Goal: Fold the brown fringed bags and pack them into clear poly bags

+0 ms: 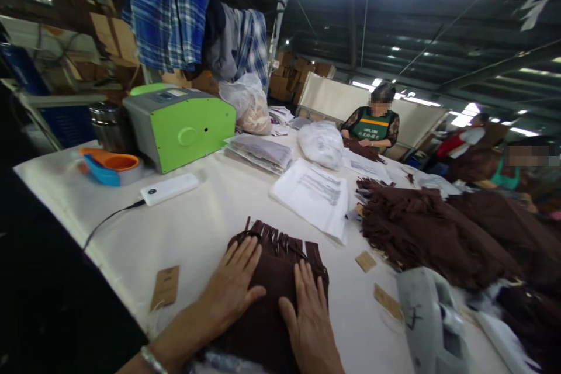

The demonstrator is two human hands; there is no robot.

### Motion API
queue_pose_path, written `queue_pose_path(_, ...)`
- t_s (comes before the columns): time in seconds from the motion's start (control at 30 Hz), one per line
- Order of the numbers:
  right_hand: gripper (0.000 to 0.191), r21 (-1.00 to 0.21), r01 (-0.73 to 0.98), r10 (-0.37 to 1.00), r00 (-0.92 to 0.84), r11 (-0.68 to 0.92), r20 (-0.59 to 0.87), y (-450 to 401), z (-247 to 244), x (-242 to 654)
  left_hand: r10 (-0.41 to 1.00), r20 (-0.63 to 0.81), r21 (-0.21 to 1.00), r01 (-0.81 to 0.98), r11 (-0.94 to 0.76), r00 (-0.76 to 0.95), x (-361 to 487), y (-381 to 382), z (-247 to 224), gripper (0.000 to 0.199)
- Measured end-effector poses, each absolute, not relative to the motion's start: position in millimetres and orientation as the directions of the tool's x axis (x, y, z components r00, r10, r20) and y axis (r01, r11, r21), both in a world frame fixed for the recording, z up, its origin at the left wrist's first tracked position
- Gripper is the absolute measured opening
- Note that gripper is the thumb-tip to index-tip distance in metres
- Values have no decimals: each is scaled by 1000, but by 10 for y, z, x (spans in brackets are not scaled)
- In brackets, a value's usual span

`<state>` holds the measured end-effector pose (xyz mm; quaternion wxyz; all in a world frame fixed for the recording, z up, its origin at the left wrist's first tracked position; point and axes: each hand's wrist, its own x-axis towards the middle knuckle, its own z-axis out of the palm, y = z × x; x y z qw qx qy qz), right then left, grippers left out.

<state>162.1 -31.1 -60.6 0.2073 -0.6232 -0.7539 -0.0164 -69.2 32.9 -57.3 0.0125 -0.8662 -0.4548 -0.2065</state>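
Observation:
A dark brown fringed cloth lies folded on the white table in front of me, its cut fringe pointing away. My left hand rests flat on the cloth's left side, fingers stretched toward the fringe. On the right side my right hand lies flat too, thumb held apart from the fingers. Below the hands, part of a clear plastic bag shows at the bottom edge. A brown cardboard tag lies left of my left hand. Two more tags, one of them a small brown tag, lie to the right.
A green and grey machine, a tape roll with an orange core and a white power bank stand left. Printed plastic bags lie ahead. Brown fringed cloths and a grey tagging device are right. A co-worker handles brown cloth across the table.

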Motion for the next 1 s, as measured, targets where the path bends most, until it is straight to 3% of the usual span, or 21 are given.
queue_pose_path(0.1,74,-205,937,920,-204,283,336,-267,-872,1643,752,264,256,708,-659,604,-632,201,-522,75)
queue_pose_path(0.2,69,-258,911,928,-251,323,275,-255,-853,1773,712,214,415,598,-686,669,-756,216,-268,65)
queue_pose_path(0.27,61,-339,898,949,-207,280,236,-188,-651,1927,766,212,508,601,-617,607,-861,405,-49,52)
queue_pose_path(0.33,55,-423,893,978,-76,154,195,-19,-374,2106,864,242,550,670,-497,442,-916,716,113,41)
queue_pose_path(0.43,49,-459,889,994,39,12,101,400,-42,2309,927,142,492,789,-369,346,-847,1203,159,48)
queue_pose_path(0.5,44,-408,913,997,8,23,75,692,43,2333,924,48,393,844,-366,378,-721,1417,91,57)
queue_pose_path(0.6,40,-261,953,988,-138,152,72,1002,8,2211,874,33,265,839,-476,485,-533,1549,-40,60)
queue_pose_path(0.73,44,-118,916,923,-377,384,73,1183,-123,1998,758,51,182,741,-647,650,-402,1583,-124,61)
queue_pose_path(0.83,44,-109,868,874,-484,485,34,1262,-220,1954,650,17,188,636,-748,760,-324,1611,-130,45)
queue_pose_path(1.0,30,-213,760,777,-629,614,-3,1338,-317,1992,549,40,355,501,-789,835,-223,1649,-150,12)
